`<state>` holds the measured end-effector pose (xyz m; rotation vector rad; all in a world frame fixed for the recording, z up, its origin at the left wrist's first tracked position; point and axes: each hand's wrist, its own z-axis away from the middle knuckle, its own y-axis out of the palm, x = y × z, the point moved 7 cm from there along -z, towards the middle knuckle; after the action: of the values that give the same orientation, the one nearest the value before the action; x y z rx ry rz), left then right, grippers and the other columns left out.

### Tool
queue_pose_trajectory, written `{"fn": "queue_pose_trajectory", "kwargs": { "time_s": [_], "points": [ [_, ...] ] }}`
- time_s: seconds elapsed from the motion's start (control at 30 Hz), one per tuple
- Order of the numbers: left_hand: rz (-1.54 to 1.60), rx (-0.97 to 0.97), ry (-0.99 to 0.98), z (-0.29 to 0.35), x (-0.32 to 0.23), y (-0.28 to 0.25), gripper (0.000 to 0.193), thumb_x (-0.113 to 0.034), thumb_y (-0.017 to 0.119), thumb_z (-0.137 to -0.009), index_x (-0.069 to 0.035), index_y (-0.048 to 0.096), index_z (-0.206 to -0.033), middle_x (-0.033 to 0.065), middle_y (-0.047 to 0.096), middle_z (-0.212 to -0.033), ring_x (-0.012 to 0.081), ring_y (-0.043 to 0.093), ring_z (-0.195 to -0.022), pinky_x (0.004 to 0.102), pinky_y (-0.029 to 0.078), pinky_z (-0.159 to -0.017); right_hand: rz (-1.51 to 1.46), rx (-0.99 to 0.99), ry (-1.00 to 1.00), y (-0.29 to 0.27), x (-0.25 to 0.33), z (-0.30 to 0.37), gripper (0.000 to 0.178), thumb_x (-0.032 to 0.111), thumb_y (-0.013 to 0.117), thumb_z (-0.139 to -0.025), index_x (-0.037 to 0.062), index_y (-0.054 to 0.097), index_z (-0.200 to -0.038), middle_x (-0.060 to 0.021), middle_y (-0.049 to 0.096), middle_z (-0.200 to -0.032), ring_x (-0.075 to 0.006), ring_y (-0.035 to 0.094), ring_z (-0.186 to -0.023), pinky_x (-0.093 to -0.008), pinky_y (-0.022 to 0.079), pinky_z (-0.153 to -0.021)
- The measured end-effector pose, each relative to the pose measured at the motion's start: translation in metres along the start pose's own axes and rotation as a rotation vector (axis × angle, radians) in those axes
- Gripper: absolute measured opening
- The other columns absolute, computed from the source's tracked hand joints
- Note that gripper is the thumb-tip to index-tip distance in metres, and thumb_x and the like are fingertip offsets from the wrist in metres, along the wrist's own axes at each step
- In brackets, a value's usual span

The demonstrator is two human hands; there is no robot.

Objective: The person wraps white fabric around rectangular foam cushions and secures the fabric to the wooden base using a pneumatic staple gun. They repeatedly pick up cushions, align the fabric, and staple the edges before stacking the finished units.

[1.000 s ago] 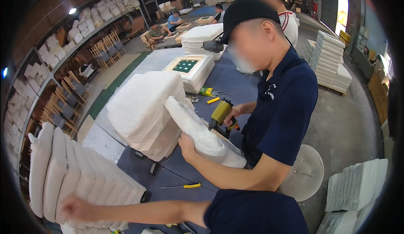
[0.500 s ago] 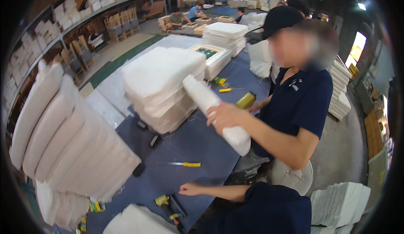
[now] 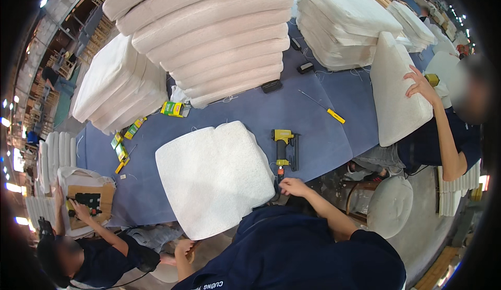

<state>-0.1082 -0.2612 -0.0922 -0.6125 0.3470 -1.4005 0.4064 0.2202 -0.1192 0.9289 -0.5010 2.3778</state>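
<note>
A white padded seat cushion [image 3: 214, 178] lies at the table's near edge, its front part jutting over that edge. Below its near left corner is my left hand [image 3: 183, 246], fingers curled; what they hold, if anything, is hidden. My right hand [image 3: 295, 186] is at the cushion's right side, closed, with its fingertips beside the hose end of a yellow and black air stapler [image 3: 284, 149]. Whether the fingers grip anything there does not show. The stapler lies on the blue-grey tabletop [image 3: 240, 110], right of the cushion.
Tall stacks of white cushions [image 3: 224, 39] stand along the far side. A yellow-handled screwdriver [image 3: 334, 115] lies to the right, small green-yellow boxes [image 3: 175, 109] to the left. A co-worker at right holds an upright cushion [image 3: 399, 92]; another at left works over a seat frame [image 3: 94, 193].
My view has swung leftward and down to the cushion and stapler before me. The right-hand co-worker's cushion is now upright at the table edge. My left hand has come into sight.
</note>
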Motion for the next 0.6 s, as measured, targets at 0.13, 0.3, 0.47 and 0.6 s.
{"fn": "queue_pose_trajectory", "kwargs": {
  "time_s": [0.13,0.3,0.47,0.6],
  "points": [
    [0.495,0.011,0.302,-0.042,-0.022,-0.023,0.084,-0.077,0.034,-0.106,-0.002,0.072,-0.114,0.0133,0.075,-0.088,0.0266,0.072,-0.074,0.0471,0.052,-0.057,-0.114,0.238,0.32,0.06,0.029,0.005,0.11,0.079,0.054,-0.098,0.0126,0.004,-0.17,-0.029,0.038,-0.166,-0.0422,0.077,-0.109,-0.0511,0.064,-0.089],
    [0.974,-0.051,0.527,-0.009,-0.079,0.037,0.094,-0.073,0.027,-0.11,0.007,0.052,-0.154,0.0163,0.067,-0.145,0.0281,0.068,-0.126,0.0397,0.055,-0.102,-0.186,0.164,0.289,0.057,0.089,0.03,0.11,0.073,0.061,-0.098,0.0143,0.002,-0.169,-0.0265,0.048,-0.159,-0.0381,0.078,-0.103,-0.0443,0.067,-0.081],
    [1.255,0.205,0.558,0.063,-0.08,0.133,0.089,-0.066,0.023,-0.114,0.009,0.054,-0.15,0.0187,0.068,-0.142,0.0289,0.064,-0.133,0.0378,0.045,-0.117,-0.125,0.02,-0.086,-0.029,0.176,0.014,0.087,0.051,0.068,-0.104,0.0118,0.022,-0.166,-0.0164,0.061,-0.146,-0.0245,0.078,-0.089,-0.033,0.061,-0.067],
    [-0.035,0.326,1.047,0.173,-0.13,0.205,0.045,-0.048,0.056,-0.107,-0.013,0.077,-0.127,0.0281,0.073,-0.123,0.0453,0.068,-0.122,0.05,0.051,-0.108,-0.563,-0.365,-0.546,-0.086,0.235,-0.047,0.063,0.035,0.064,-0.109,0.0087,0.039,-0.16,-0.01,0.073,-0.122,-0.0154,0.073,-0.085,-0.0268,0.053,-0.069]
  ]
}}
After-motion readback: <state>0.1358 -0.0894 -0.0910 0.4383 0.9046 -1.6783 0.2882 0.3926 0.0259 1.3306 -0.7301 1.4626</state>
